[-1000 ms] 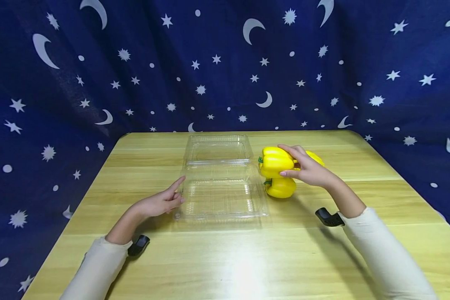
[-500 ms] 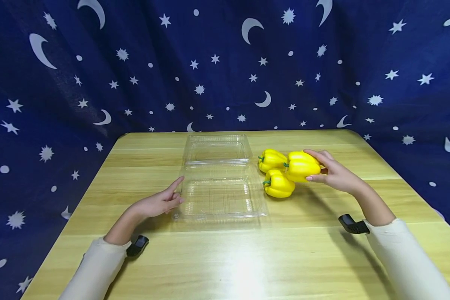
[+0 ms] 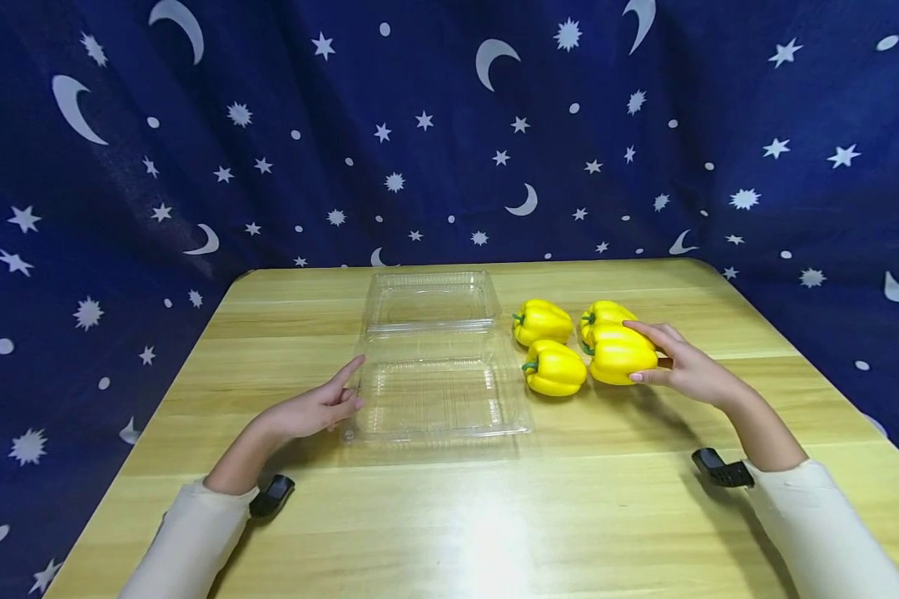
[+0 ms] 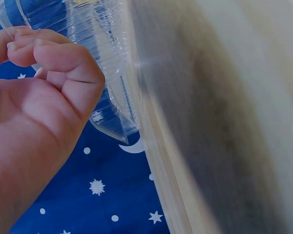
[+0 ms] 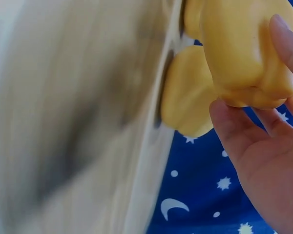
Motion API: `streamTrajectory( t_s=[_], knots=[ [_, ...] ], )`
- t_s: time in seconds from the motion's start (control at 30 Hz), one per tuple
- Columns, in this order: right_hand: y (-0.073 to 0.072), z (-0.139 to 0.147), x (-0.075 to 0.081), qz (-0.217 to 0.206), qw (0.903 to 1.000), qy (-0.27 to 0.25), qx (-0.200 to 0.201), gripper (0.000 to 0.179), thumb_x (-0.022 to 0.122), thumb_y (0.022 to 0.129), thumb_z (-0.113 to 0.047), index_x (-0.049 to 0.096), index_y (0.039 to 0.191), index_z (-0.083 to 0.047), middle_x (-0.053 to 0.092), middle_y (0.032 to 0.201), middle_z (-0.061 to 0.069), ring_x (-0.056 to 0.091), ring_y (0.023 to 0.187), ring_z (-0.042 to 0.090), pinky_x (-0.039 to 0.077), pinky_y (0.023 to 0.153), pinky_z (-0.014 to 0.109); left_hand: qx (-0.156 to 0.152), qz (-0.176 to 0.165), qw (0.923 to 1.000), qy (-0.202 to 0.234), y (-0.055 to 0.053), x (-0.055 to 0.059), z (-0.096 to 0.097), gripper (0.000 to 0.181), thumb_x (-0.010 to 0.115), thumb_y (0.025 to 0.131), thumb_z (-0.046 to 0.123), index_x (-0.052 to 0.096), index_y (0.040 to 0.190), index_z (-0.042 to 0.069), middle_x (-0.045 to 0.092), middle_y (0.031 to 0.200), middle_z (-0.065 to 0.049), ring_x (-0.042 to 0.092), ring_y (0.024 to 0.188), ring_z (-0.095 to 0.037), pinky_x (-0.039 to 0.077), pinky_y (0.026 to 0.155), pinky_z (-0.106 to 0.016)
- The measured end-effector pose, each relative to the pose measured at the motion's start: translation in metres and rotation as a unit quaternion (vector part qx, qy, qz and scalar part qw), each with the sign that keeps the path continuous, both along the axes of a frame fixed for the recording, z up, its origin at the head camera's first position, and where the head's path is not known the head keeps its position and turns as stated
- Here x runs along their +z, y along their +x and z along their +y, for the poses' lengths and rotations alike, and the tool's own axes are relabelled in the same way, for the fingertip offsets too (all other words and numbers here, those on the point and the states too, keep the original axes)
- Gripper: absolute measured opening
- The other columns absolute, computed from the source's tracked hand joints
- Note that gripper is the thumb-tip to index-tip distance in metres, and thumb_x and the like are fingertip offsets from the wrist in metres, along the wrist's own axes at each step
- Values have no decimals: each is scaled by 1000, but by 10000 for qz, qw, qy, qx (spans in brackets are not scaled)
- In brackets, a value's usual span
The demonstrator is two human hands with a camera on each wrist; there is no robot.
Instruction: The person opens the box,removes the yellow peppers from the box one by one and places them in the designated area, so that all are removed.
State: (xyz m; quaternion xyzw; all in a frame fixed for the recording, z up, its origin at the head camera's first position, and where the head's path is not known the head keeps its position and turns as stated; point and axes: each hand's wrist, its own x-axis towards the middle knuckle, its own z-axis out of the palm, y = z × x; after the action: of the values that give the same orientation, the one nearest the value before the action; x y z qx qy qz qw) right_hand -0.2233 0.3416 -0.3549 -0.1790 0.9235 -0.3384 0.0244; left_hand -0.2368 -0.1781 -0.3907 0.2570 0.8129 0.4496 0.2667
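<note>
My right hand (image 3: pixel 682 366) grips a yellow bell pepper (image 3: pixel 620 356), fingers on its far side and thumb on its near side. Close behind it, partly covered in the head view, lies another yellow pepper (image 3: pixel 601 314). To the left are two more peppers, one at the back (image 3: pixel 541 323) and one nearer (image 3: pixel 554 368). In the right wrist view the held pepper (image 5: pixel 249 48) sits between thumb and fingers. A clear hinged plastic container (image 3: pixel 434 434) lies with its lid folded back. My left hand (image 3: pixel 310 412) pinches its left edge, several fingers curled in the left wrist view.
The folded-back lid (image 3: pixel 433 279) reaches toward the table's back edge. Under everything is a light wooden table (image 3: pixel 389 524). A blue curtain (image 3: pixel 419 83) with moons and stars hangs behind it. Each wrist wears a black camera mount, such as the left one (image 3: pixel 272 497).
My right hand has carried its pepper right and nearer to the front, away from the two left peppers, bringing it low beside the back right pepper. My left hand stays at the container's edge.
</note>
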Motion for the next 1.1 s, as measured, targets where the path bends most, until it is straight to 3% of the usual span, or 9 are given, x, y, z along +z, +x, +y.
streamTrajectory(
  t_s=[0.23,0.37,0.57,0.7,1.1],
  knots=[
    [0,8,-9,-120,9999,118,2,71,66,83,-19,28,142,-6,34,122,21,34,99,-2,33,79,3,-29,26,10000,33,0,0,0,70,38,98,14,-15,145,8,33,71,0,37,56,-13,38,55,-30],
    [0,10,-13,-175,9997,165,26,71,66,83,-19,29,142,-7,34,124,21,35,103,8,33,81,9,-64,75,9999,99,0,1,1,70,38,98,13,-16,144,5,32,70,0,37,56,-12,39,55,-29],
    [-2,10,-19,-456,9984,298,138,72,65,85,-21,25,142,-4,34,126,24,38,112,34,38,90,42,-56,72,9999,59,0,1,1,69,36,99,14,-15,144,6,34,72,0,37,56,-12,39,55,-29],
    [-3,10,-18,-524,9981,263,209,73,64,85,-20,23,142,-2,34,126,27,38,112,40,36,90,57,-70,94,9999,41,0,1,0,69,36,99,13,-16,144,5,34,73,0,37,57,-12,39,55,-29],
    [-3,15,-17,-600,9975,352,147,73,63,85,-16,20,142,2,30,131,35,38,112,49,35,87,65,-48,147,9999,25,1,2,0,70,37,98,14,-16,144,5,34,71,0,38,57,-12,39,56,-29]
  ],
)
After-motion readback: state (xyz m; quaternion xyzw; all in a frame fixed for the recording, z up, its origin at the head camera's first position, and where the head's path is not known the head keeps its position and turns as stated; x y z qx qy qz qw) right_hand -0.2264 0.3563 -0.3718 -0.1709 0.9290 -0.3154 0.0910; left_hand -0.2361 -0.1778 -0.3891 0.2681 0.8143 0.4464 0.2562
